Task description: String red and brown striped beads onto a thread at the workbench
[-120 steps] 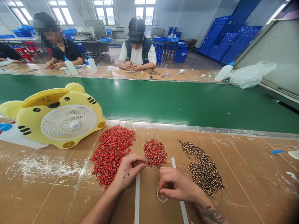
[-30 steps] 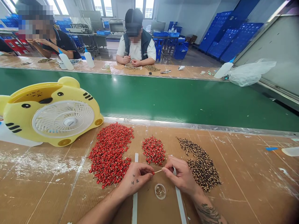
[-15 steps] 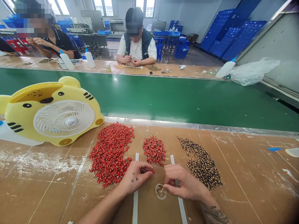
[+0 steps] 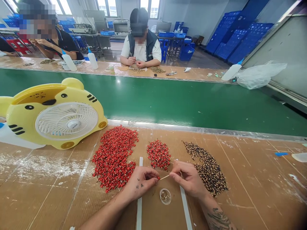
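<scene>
Your left hand (image 4: 143, 181) pinches a red piece (image 4: 158, 178), right hand (image 4: 188, 180) a stick (image 4: 164, 177) — cup (image 4: 165, 203) toward surface's (image 4: 249, 195) near edge, likely for reach.

Left hand (image 4: 145, 180) has a tiny red piece (image 4: 158, 178) pinched at the fingertips; right hand (image 4: 188, 179) has a thin pale stick (image 4: 164, 177) — tip right at the red bit, can't tell if it's touching; little clear cup (image 4: 165, 196) sits on the brown surface (image 4: 59, 204) between two white strips (image 4: 139, 207); big red pile (image 4: 115, 156) on the left, small red pile (image 4: 158, 155) in the middle, black-and-tan pile (image 4: 212, 175) on the right; yellow animal-face fan (image 4: 67, 121) far left — person in a vest (image 4: 140, 48) across the green band (image 4: 172, 99).
</scene>
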The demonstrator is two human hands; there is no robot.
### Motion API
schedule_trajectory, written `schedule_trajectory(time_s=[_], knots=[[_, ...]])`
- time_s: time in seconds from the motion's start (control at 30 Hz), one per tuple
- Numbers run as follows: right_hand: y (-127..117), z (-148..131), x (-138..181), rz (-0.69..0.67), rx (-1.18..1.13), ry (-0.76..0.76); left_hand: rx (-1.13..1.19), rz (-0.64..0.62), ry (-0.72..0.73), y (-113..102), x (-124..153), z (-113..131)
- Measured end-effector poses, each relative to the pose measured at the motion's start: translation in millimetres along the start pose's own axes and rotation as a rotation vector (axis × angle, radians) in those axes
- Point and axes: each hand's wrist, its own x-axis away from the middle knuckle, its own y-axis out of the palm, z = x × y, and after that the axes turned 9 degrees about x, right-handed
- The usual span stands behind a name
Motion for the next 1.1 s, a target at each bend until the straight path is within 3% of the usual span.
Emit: schedule_trajectory(time_s=[0.3, 0.47, 0.6, 0.67, 0.9, 1.0, 1.1], knots=[[0.7, -3.1, -3.3, -0.023, 0.084, 0.018, -0.026, -0.047, 0.038, -2.2, 0.9, -0.4], [-3.9, -2.7, -2.3, -0.018, 0.079, -0.018, -0.007, -0.01, 0.024, -2.0, 0.1, -4.9], [-5.8, -3.9, -2.0, -0.306, 0.091, -0.082, -0.03, 0.012, 0.006, -0.7, -0.6, -0.9], [-8.9, -2.2, -3.1, -0.372, 0.143, -0.076, -0.038, 0.023, 0.004, -0.1, -0.9, 0.0], [-59.1, 40.3, 2.0, 0.179, 0.554, 0.323, 0.02, 0.004, -0.028, -1.1, -3.0, -9.1], [-73.6, 55.9, 7.4, 0.226, 0.654, 0.403, 0.026, 0.014, -0.039, -1.6, -4.0, -9.7], [-69.7, 60.5, 5.9, 0.229, 0.685, 0.38, 0.029, 0.021, -0.035, -1.4, -4.1, -9.2]])
